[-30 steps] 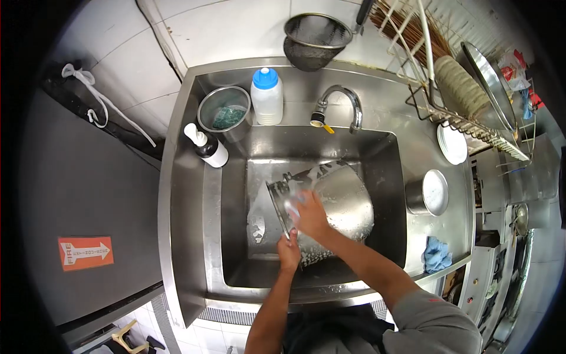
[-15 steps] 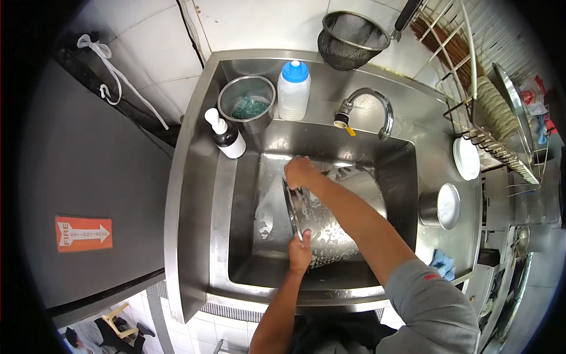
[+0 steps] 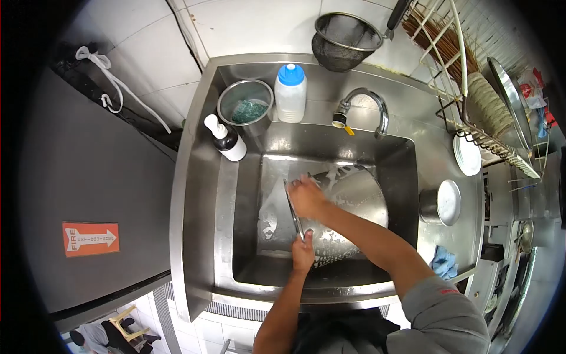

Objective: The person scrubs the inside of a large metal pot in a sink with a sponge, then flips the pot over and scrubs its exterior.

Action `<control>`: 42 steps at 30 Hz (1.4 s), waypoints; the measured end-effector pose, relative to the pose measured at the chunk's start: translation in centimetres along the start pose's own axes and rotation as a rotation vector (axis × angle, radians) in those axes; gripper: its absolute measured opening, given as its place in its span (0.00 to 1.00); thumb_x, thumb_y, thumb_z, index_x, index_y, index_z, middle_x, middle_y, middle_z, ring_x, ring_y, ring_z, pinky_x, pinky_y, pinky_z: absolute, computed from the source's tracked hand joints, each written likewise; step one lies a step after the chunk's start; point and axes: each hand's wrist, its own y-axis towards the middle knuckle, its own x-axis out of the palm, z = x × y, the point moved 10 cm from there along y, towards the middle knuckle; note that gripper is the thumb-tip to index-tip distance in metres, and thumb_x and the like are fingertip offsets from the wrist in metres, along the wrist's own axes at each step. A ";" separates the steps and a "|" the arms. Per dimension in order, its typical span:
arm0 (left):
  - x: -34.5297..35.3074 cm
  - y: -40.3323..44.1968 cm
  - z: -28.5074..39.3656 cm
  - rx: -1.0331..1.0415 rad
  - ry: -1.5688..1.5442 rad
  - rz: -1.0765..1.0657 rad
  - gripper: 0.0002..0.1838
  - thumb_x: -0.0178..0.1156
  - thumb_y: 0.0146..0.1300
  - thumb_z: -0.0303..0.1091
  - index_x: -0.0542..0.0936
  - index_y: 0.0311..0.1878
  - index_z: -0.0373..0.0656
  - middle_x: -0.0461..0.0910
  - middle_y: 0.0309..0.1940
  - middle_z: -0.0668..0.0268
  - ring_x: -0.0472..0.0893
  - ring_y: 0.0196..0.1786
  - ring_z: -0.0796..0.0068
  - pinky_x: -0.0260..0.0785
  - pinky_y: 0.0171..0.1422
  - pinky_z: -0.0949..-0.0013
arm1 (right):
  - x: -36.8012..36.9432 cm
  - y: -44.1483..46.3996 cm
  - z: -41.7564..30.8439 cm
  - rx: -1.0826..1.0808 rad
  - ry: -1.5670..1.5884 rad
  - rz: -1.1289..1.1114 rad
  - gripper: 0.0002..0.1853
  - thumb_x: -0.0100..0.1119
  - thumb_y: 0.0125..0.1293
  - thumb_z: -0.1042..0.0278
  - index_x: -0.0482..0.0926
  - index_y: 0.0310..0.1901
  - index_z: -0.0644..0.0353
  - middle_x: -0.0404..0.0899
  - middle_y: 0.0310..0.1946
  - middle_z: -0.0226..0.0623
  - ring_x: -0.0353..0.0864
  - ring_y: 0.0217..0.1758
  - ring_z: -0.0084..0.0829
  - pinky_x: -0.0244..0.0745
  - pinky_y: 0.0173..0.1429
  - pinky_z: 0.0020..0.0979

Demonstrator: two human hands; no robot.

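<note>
My left hand point(image 3: 303, 255) grips the near end of a thin metal piece point(image 3: 293, 209), seen almost edge-on, with the thumb lying on top. Further up that piece, my right hand point(image 3: 306, 197) presses against its side with curled fingers. The fingers are slightly blurred, and whatever they hold, if anything, is hidden. Under and beside my hands, a large rounded metal vessel point(image 3: 359, 197), streaked with suds, lies in the steel sink point(image 3: 247, 259). Its left part is partly covered by my hands and the held piece.
A chrome faucet point(image 3: 383, 115) stands behind the basin. Along the back left are a pump bottle point(image 3: 230, 144), a metal pot point(image 3: 247, 125) with green scrubbing material and a blue-capped bottle point(image 3: 290, 97). A round metal container point(image 3: 439, 203), white dishes point(image 3: 467, 154) and a blue cloth point(image 3: 444, 262) sit right.
My right hand has slid from the far end of the metal piece down toward my left hand. My left hand keeps its grip. The camera view has shifted slightly.
</note>
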 end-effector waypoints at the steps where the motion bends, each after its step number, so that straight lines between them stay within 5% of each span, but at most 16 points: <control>1: 0.0 0.2 0.3 0.024 -0.023 -0.008 0.18 0.55 0.71 0.41 0.76 0.35 0.32 0.76 0.22 0.45 0.77 0.26 0.44 0.67 0.32 0.54 | 0.3 -2.4 -0.5 -0.026 0.035 -0.011 0.21 0.63 0.49 0.67 0.75 0.46 0.66 0.76 0.47 0.50 0.72 0.56 0.50 0.72 0.58 0.45; 3: 0.6 0.5 -1.0 -0.006 -0.044 -0.041 0.16 0.54 0.71 0.39 0.77 0.38 0.32 0.78 0.25 0.44 0.79 0.30 0.42 0.69 0.35 0.54 | -1.9 -7.8 -1.8 -0.080 0.128 0.042 0.32 0.65 0.50 0.64 0.70 0.58 0.66 0.67 0.62 0.55 0.65 0.65 0.53 0.69 0.61 0.45; 6: 0.0 0.3 1.1 -0.015 -0.054 -0.039 0.15 0.54 0.71 0.37 0.77 0.38 0.32 0.79 0.27 0.43 0.80 0.32 0.41 0.70 0.36 0.53 | -2.5 -11.9 -1.1 -0.111 -0.020 -0.131 0.41 0.67 0.51 0.60 0.63 0.66 0.61 0.56 0.69 0.54 0.63 0.66 0.56 0.67 0.63 0.48; 10: 0.2 0.5 0.1 0.003 -0.027 0.005 0.15 0.54 0.70 0.38 0.77 0.37 0.32 0.79 0.26 0.42 0.79 0.32 0.39 0.69 0.36 0.52 | -3.1 -11.0 0.8 -0.010 0.076 -0.130 0.33 0.64 0.54 0.62 0.68 0.64 0.54 0.52 0.71 0.50 0.61 0.67 0.55 0.61 0.67 0.51; 12: 0.1 0.4 0.2 0.101 -0.035 -0.001 0.18 0.56 0.70 0.40 0.76 0.35 0.31 0.77 0.24 0.42 0.78 0.32 0.37 0.68 0.36 0.51 | -3.4 -10.0 0.0 0.012 0.266 0.008 0.32 0.66 0.52 0.64 0.71 0.62 0.53 0.56 0.69 0.48 0.61 0.67 0.54 0.62 0.66 0.52; 16: 0.2 0.2 -0.3 -0.029 0.077 -0.030 0.21 0.57 0.70 0.43 0.75 0.33 0.30 0.76 0.23 0.41 0.76 0.31 0.36 0.67 0.36 0.50 | -1.2 -10.8 1.2 0.013 0.294 0.083 0.30 0.64 0.53 0.56 0.73 0.59 0.51 0.61 0.67 0.46 0.63 0.66 0.54 0.64 0.62 0.55; 18: -0.4 0.2 0.3 -0.018 0.069 0.023 0.21 0.57 0.70 0.44 0.74 0.30 0.32 0.75 0.19 0.46 0.74 0.22 0.48 0.65 0.31 0.53 | -0.4 -13.8 3.4 -0.090 0.181 -0.039 0.27 0.65 0.52 0.53 0.77 0.54 0.51 0.66 0.65 0.43 0.64 0.65 0.53 0.66 0.60 0.53; 22: -0.3 0.1 0.4 -0.044 0.068 0.034 0.22 0.56 0.70 0.45 0.74 0.31 0.31 0.75 0.19 0.47 0.73 0.21 0.54 0.65 0.32 0.54 | -2.7 -12.8 15.6 0.270 0.031 0.192 0.23 0.61 0.53 0.58 0.79 0.54 0.46 0.72 0.60 0.44 0.69 0.63 0.48 0.69 0.60 0.50; 24: -0.2 0.1 0.0 -0.096 0.056 0.006 0.25 0.55 0.70 0.49 0.76 0.34 0.28 0.76 0.23 0.40 0.75 0.30 0.36 0.66 0.35 0.52 | 0.0 -9.2 19.0 0.215 0.225 0.289 0.24 0.60 0.54 0.57 0.78 0.56 0.46 0.74 0.57 0.46 0.71 0.63 0.46 0.68 0.64 0.47; 27: -0.2 0.1 0.1 -0.102 0.060 -0.003 0.25 0.55 0.70 0.48 0.76 0.34 0.28 0.77 0.25 0.40 0.77 0.31 0.36 0.67 0.36 0.51 | 3.6 -2.3 16.6 0.061 0.316 0.173 0.25 0.63 0.53 0.55 0.80 0.56 0.46 0.77 0.55 0.45 0.71 0.63 0.47 0.68 0.66 0.42; 32: -0.4 -0.2 -0.2 -0.142 0.140 0.007 0.24 0.54 0.70 0.47 0.77 0.36 0.28 0.79 0.28 0.41 0.79 0.34 0.37 0.68 0.38 0.51 | 4.2 -0.5 14.0 -0.076 0.743 -0.378 0.25 0.65 0.52 0.55 0.82 0.54 0.50 0.78 0.57 0.41 0.73 0.62 0.46 0.68 0.67 0.40; 36: -0.3 -0.1 -0.7 -0.151 0.112 -0.016 0.24 0.54 0.70 0.47 0.77 0.37 0.28 0.80 0.29 0.41 0.80 0.35 0.39 0.68 0.39 0.51 | 3.3 0.0 12.5 -0.038 0.390 -0.102 0.25 0.68 0.50 0.60 0.82 0.54 0.50 0.77 0.57 0.42 0.76 0.60 0.41 0.69 0.65 0.35; 40: -0.5 -0.7 -0.3 -0.125 0.063 0.006 0.25 0.54 0.71 0.48 0.77 0.39 0.28 0.80 0.31 0.39 0.79 0.37 0.37 0.68 0.41 0.51 | 3.6 -1.0 13.1 -0.138 0.633 -0.266 0.26 0.62 0.56 0.56 0.78 0.58 0.48 0.77 0.58 0.39 0.72 0.63 0.42 0.63 0.70 0.42; 42: -0.3 0.0 -0.1 -0.154 0.147 -0.022 0.25 0.52 0.71 0.48 0.78 0.41 0.27 0.79 0.31 0.38 0.78 0.38 0.35 0.68 0.43 0.50 | 3.4 -1.8 13.0 -0.138 0.390 -0.173 0.26 0.62 0.57 0.54 0.77 0.59 0.47 0.77 0.58 0.36 0.72 0.64 0.40 0.60 0.72 0.44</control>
